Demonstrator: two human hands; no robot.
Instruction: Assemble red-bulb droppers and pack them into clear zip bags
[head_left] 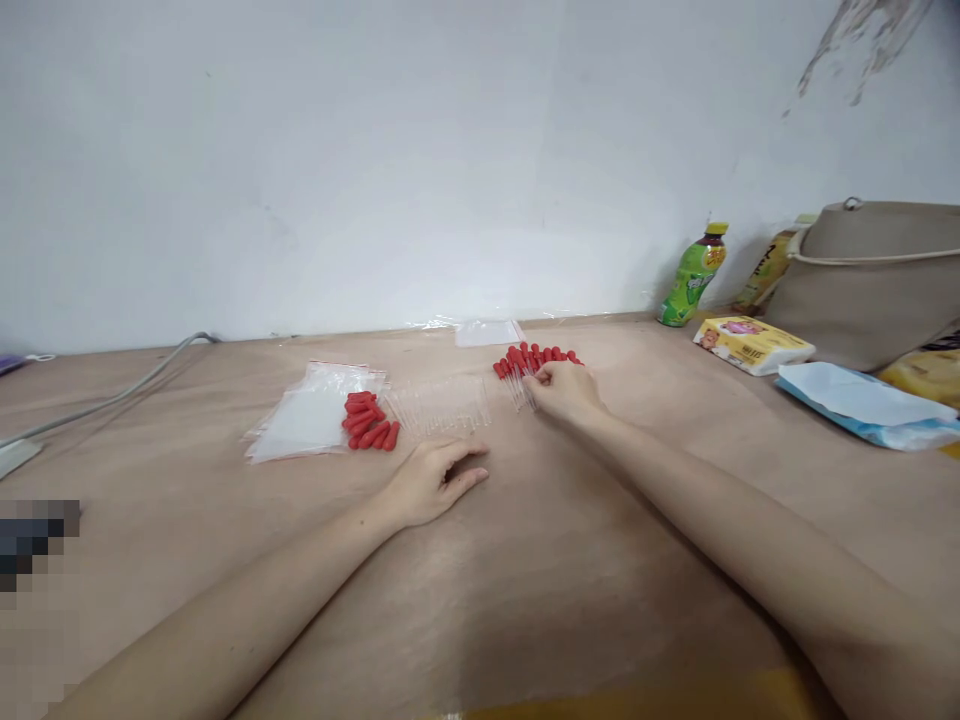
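My left hand (442, 482) rests on the brown table, thumb and fingers apart, with nothing between them. Just beyond it lies a row of clear thin tubes (442, 404). Left of the tubes, several loose red rubber bulbs (367, 421) sit on the edge of a stack of clear plastic bags (304, 415). My right hand (561, 390) is at a group of clear droppers with red bulbs (523, 358), its thumb and fingertips pinched together around something thin among the tubes; which piece it holds is too small to make out.
A flat clear bag (487, 333) lies by the wall. At the right stand a green bottle (691, 275) and a grey-beige bag (870, 280), with a tissue pack (752, 345) and a blue-white packet (866, 402) before them. A grey cable (150, 378) crosses the left side.
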